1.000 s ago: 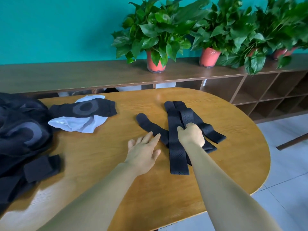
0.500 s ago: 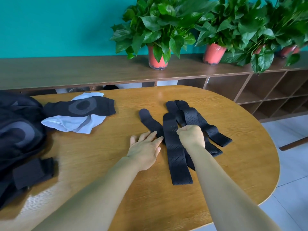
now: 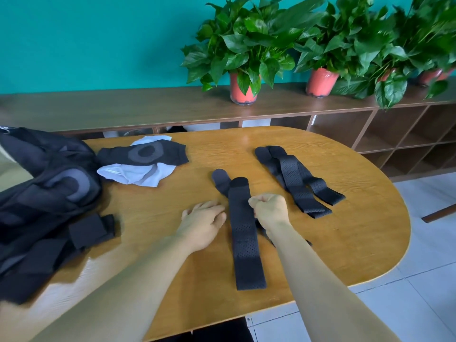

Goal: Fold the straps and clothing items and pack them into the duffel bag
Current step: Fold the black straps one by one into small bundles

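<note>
A long black perforated strap lies lengthwise on the wooden table, over a second strap. My right hand grips the long strap at its right edge with curled fingers. Flat on the table just left of that strap rests my left hand, fingers straight. A pile of more black straps lies to the right. A black and grey knee sleeve rests on a white cloth at the back left. The black duffel bag sits at the table's left end.
A black folded piece lies by the bag. Behind the table runs a low wooden shelf unit with several potted plants on top. The table's rounded right edge meets a tiled floor.
My right hand has dragged the long strap and the one under it left and toward me, apart from the other straps. My left hand stayed flat beside it.
</note>
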A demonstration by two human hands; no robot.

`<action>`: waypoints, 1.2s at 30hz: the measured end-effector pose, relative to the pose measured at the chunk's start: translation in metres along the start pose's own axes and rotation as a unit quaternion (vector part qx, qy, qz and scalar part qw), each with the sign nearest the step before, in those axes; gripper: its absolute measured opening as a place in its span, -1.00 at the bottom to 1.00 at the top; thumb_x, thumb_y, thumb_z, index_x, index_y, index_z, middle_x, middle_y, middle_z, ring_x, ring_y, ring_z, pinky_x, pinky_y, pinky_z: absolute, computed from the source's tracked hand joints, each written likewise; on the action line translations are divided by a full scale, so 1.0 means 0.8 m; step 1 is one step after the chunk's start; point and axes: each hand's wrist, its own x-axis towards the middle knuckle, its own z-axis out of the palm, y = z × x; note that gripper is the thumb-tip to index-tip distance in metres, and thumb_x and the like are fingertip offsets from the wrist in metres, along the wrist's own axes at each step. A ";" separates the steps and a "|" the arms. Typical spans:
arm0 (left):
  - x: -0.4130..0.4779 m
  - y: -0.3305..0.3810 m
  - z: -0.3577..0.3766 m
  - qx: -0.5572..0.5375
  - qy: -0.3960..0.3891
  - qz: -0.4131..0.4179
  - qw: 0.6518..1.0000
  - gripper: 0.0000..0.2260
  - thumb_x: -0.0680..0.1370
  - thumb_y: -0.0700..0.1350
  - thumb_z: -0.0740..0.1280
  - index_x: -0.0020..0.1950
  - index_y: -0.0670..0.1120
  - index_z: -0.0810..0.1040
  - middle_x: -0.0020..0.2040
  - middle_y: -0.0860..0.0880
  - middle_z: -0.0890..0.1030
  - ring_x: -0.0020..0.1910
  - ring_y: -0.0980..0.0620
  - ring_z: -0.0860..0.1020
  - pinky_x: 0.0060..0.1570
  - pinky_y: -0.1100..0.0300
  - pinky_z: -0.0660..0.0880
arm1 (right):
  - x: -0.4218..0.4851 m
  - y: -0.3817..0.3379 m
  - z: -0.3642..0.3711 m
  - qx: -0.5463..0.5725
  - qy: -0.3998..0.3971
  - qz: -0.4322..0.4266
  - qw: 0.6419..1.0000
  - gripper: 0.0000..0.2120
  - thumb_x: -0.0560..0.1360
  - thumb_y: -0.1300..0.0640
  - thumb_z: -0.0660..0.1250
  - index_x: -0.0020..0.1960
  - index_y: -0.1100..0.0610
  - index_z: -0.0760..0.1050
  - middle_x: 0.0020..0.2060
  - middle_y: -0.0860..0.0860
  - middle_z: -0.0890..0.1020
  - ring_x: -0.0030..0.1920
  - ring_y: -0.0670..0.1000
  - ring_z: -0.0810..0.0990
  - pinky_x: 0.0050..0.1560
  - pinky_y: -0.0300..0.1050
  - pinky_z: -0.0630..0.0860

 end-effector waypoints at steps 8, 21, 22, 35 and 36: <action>-0.010 0.021 0.002 -0.144 0.076 -0.087 0.983 -0.66 0.58 0.13 0.22 -0.31 0.01 0.28 -0.32 0.09 0.42 -0.23 0.02 0.44 0.00 0.02 0.28 | -0.020 0.010 0.013 0.017 -0.031 -0.014 0.999 -0.82 0.56 0.17 0.23 0.07 0.11 0.60 -0.09 0.01 0.64 -0.09 -0.02 0.58 -0.05 -0.14 0.52; -0.042 -0.046 -0.003 -0.116 0.106 -0.138 0.978 -0.63 0.56 0.12 0.26 -0.35 -0.01 0.27 -0.39 0.08 0.37 -0.23 0.02 0.40 -0.03 0.07 0.21 | 0.000 0.005 0.001 -0.061 0.010 -0.015 0.998 -0.56 0.53 0.28 0.15 0.39 0.07 0.41 0.24 0.00 0.53 -0.25 -0.15 0.42 -0.17 -0.22 0.40; -0.041 -0.046 -0.003 -0.105 0.107 -0.136 0.979 -0.64 0.56 0.14 0.25 -0.34 0.00 0.29 -0.37 0.09 0.40 -0.18 0.02 0.42 -0.02 0.07 0.22 | -0.003 0.003 0.002 -0.050 0.007 -0.020 0.999 -0.57 0.54 0.27 0.16 0.39 0.07 0.40 0.26 -0.01 0.52 -0.19 -0.12 0.47 -0.10 -0.22 0.39; -0.126 -0.066 -0.009 -0.101 0.173 0.061 0.978 -0.88 0.57 0.04 0.27 0.08 0.19 0.55 0.10 0.28 0.50 0.17 0.26 0.40 0.19 0.17 0.15 | -0.083 0.031 0.013 -0.147 -0.060 -0.245 0.957 -0.69 0.51 0.14 0.34 0.22 -0.08 0.54 0.13 -0.11 0.54 0.13 -0.15 0.50 0.24 -0.13 0.45; -0.138 -0.068 -0.005 -0.102 0.174 0.095 0.975 -0.88 0.56 0.08 0.26 0.05 0.20 0.57 0.08 0.31 0.51 0.16 0.31 0.40 0.18 0.24 0.15 | -0.092 0.036 0.014 -0.162 -0.071 -0.263 0.948 -0.69 0.50 0.13 0.36 0.22 -0.08 0.54 0.12 -0.15 0.51 0.15 -0.16 0.48 0.26 -0.15 0.42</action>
